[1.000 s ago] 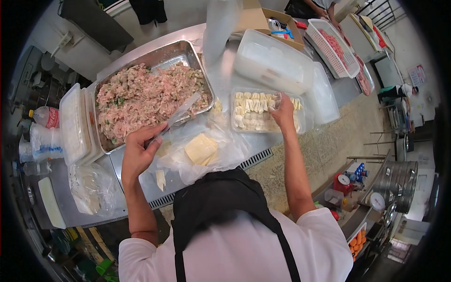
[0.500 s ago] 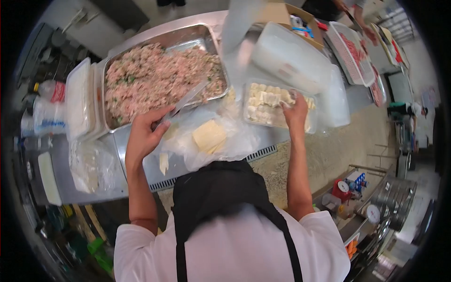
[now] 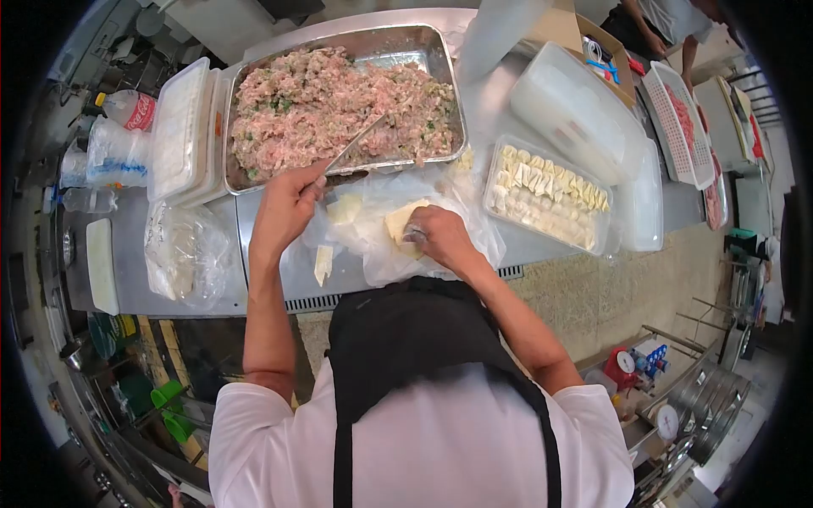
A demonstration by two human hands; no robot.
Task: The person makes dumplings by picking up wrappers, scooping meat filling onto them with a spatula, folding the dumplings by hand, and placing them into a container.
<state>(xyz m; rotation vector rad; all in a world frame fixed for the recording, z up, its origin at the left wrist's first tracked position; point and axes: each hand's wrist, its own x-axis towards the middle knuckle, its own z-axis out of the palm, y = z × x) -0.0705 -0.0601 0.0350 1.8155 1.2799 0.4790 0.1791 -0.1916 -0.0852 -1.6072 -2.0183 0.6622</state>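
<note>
My left hand (image 3: pixel 290 212) is closed round the handle of a metal spreading knife (image 3: pixel 356 142). Its narrow blade reaches over ground meat filling (image 3: pixel 339 102), flecked with green, in a steel tray (image 3: pixel 456 127). On a plastic bag (image 3: pixel 381 269) in front of me lies a stack of pale yellow dough wrappers (image 3: pixel 396 223). My right hand (image 3: pixel 442 237) is closed at the stack's right side, its fingertips pinching at the wrappers. To the right, a clear plastic container (image 3: pixel 542 222) holds rows of folded dumplings (image 3: pixel 555 182).
Lidded plastic boxes (image 3: pixel 179 127) stand left of the tray, beside a bagged item (image 3: pixel 182 254). Translucent containers (image 3: pixel 580 110) lie beyond the dumplings. A white basket (image 3: pixel 677 127) of meat is at far right, near another person's hand (image 3: pixel 656 42).
My right hand has left the dumpling container and come back to the wrapper stack. My left hand still holds the knife over the tray's near edge. The view has shifted.
</note>
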